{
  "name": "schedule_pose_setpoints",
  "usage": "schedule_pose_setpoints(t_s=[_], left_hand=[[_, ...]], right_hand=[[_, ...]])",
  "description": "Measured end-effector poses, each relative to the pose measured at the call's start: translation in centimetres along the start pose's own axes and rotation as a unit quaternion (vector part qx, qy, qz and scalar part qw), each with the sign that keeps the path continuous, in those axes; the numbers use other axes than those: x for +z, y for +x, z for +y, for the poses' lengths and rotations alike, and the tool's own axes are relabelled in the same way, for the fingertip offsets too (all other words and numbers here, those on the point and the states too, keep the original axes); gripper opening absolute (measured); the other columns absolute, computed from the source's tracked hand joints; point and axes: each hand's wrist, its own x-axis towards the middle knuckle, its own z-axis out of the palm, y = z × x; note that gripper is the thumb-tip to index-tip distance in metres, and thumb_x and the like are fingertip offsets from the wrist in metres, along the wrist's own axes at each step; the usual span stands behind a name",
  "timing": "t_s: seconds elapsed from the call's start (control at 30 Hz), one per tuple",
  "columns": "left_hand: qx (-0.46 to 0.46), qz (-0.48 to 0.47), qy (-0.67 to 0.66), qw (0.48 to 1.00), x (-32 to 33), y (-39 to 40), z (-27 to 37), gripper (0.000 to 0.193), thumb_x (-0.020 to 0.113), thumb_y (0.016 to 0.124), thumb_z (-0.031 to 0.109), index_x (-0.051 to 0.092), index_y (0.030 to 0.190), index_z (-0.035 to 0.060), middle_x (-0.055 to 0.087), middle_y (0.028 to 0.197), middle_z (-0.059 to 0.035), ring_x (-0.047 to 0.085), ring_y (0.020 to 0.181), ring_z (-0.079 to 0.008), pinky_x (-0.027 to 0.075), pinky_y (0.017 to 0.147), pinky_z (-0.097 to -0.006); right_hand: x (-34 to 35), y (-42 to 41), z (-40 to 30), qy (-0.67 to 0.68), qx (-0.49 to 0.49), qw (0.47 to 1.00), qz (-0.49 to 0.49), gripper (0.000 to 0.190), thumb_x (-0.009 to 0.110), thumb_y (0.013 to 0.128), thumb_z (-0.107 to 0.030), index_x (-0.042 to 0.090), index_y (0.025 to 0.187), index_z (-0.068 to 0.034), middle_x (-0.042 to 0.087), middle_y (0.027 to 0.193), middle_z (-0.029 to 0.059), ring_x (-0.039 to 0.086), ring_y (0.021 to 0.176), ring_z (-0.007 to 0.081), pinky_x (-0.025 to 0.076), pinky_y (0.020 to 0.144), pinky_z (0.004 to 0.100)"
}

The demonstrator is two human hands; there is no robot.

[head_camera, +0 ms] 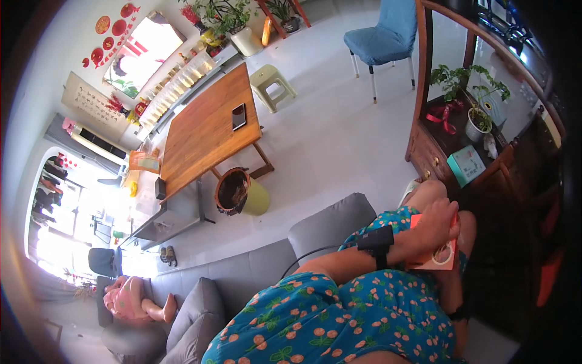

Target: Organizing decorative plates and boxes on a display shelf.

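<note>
My left hand (434, 223) is gripping an orange-red box (429, 261) over my lap, its fingers bent across the upper part. A white ring design shows on the box near its lower edge. A black device (375, 237) with a cable is strapped to my left wrist. From the lower right my right hand (448, 278) reaches in behind the box. Its fingers are hidden there, so its grip cannot be seen. A black band (459, 314) circles that forearm. Beneath both arms lies my blue dress (336, 314) with a fruit print.
A grey sofa (254, 275) runs left, where another person (132, 298) lies. Ahead are a wooden table (204, 132) with a phone (238, 116), a waste bin (257, 200), a stool (268, 82) and a blue-covered chair (379, 45). A wooden cabinet (425, 157) holds a potted plant (477, 125) and teal-edged box (467, 166).
</note>
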Motion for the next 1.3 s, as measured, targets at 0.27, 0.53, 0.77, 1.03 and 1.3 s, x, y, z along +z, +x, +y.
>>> schedule_pose_setpoints(t_s=[0.27,0.53,0.77,1.03,1.3], left_hand=[[-0.079,-0.126,-0.111,0.983,-1.8,1.0,-2.0,0.035,0.058,0.077,0.037,0.058,0.091,0.004,0.057,0.083,-0.0166,0.055,0.082,-0.0344,0.042,0.076,-0.0392],[0.027,0.028,-0.077,0.996,1.6,3.3,-6.8,0.033,0.058,0.078,0.033,0.053,0.083,0.0007,0.051,0.088,-0.0203,0.047,0.09,-0.0364,0.038,0.08,-0.0415],[-0.207,-0.204,-0.265,0.919,1.7,2.7,-8.5,0.05,0.043,0.088,0.049,0.058,0.097,0.0022,0.061,0.087,-0.0082,0.059,0.074,-0.0124,0.048,0.064,-0.0264],[-0.331,-0.157,-0.57,0.736,1.2,1.0,-8.7,0.055,0.057,0.082,0.044,0.05,0.109,-0.0032,0.061,0.095,-0.0154,0.063,0.077,-0.0229,0.053,0.066,-0.035],[-0.324,-0.013,-0.587,0.742,0.4,1.2,-7.6,0.048,0.052,0.086,0.035,0.048,0.107,-0.0081,0.061,0.091,-0.0152,0.063,0.075,-0.0199,0.053,0.066,-0.0292]], right_hand=[[0.4,-2.8,0.3,0.1,0.063,0.992,-0.033,0.05,0.035,0.092,-0.039,0.028,0.13,-0.006,0.038,0.127,0.0124,0.041,0.116,0.0234,0.036,0.097,0.0374],[5.4,-4.7,-2.8,0.053,-0.066,0.996,0.043,0.05,0.035,0.093,-0.039,0.03,0.131,-0.007,0.04,0.129,0.01,0.041,0.117,0.024,0.035,0.098,0.0387],[1.0,-3.1,-2.7,-0.096,-0.073,0.972,0.203,0.05,0.035,0.094,-0.037,0.029,0.133,-0.006,0.036,0.133,0.0129,0.035,0.123,0.0233,0.03,0.102,0.0385],[0.1,1.0,-2.7,-0.325,-0.21,0.869,0.309,0.047,0.046,0.09,-0.028,0.038,0.131,-0.007,0.05,0.119,0.0127,0.051,0.107,0.0206,0.041,0.091,0.0329],[0.6,-1.6,-2.1,-0.552,-0.233,0.76,0.251,0.027,0.045,0.087,-0.012,0.055,0.109,0.001,0.058,0.102,0.0102,0.052,0.092,0.0112,0.041,0.084,0.025]])
